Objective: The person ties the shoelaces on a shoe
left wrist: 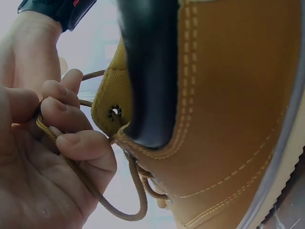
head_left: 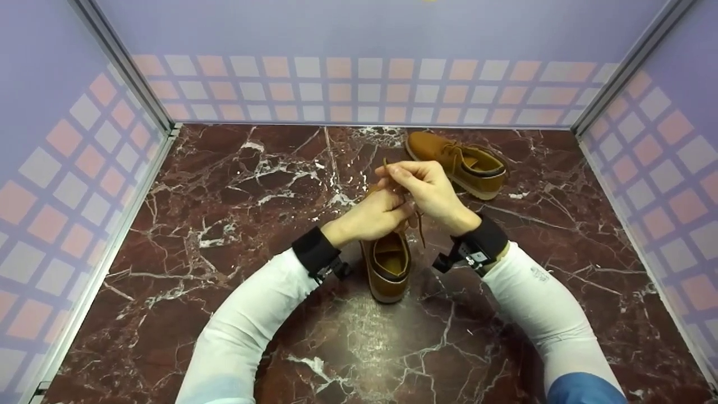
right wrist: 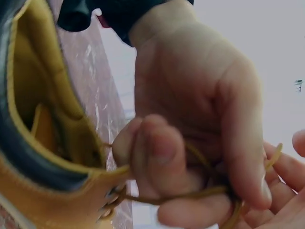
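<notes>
A tan leather shoe (head_left: pixel 387 294) stands upright with its heel toward me, its front part hidden beneath both hands. Over its laced front, my left hand (head_left: pixel 370 216) curls its fingers around the brown shoelace (left wrist: pixel 88 183). Just beyond and to the right, my right hand (head_left: pixel 435 188) pinches a piece of the lace between thumb and fingers, a short tip poking up. A free lace end (head_left: pixel 420 230) hangs to the right of the shoe. The tongue (left wrist: pixel 107 102), with a punched hole, shows beside the dark padded collar (left wrist: pixel 147 71).
The matching tan shoe (head_left: pixel 479 182) lies farther back on the right, its toe pointing to the back left. Both shoes are on a dark red marbled tabletop (head_left: pixel 224 280). Checked panels (head_left: pixel 359 90) wall in the back and both sides.
</notes>
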The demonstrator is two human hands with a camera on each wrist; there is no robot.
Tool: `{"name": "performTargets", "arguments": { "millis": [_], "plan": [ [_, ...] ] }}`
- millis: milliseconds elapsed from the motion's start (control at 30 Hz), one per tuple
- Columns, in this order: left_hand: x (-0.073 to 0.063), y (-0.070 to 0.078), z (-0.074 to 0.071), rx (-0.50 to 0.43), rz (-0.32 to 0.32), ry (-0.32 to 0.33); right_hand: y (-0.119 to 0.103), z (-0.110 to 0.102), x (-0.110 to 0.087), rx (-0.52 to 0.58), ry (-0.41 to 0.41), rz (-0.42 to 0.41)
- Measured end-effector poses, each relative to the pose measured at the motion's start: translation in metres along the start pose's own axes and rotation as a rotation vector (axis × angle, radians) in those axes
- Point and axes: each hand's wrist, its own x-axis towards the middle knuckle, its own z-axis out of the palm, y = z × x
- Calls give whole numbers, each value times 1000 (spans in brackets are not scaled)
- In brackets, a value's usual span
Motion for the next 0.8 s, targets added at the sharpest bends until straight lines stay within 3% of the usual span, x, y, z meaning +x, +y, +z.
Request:
{"name": "performTargets", "arguments": {
  "millis": [333, 567, 800],
  "plan": [
    [-5, -11, 1, -253, -70, 68, 14, -19, -3, -365, -2, 167],
    [-8, -14, 1, -425, -143, 114, 23, -38, -9, -412, -128, 205],
    [-8, -17, 0, -465, -159, 124, 30, -50, -15, -423, -273, 209]
  ]
}}
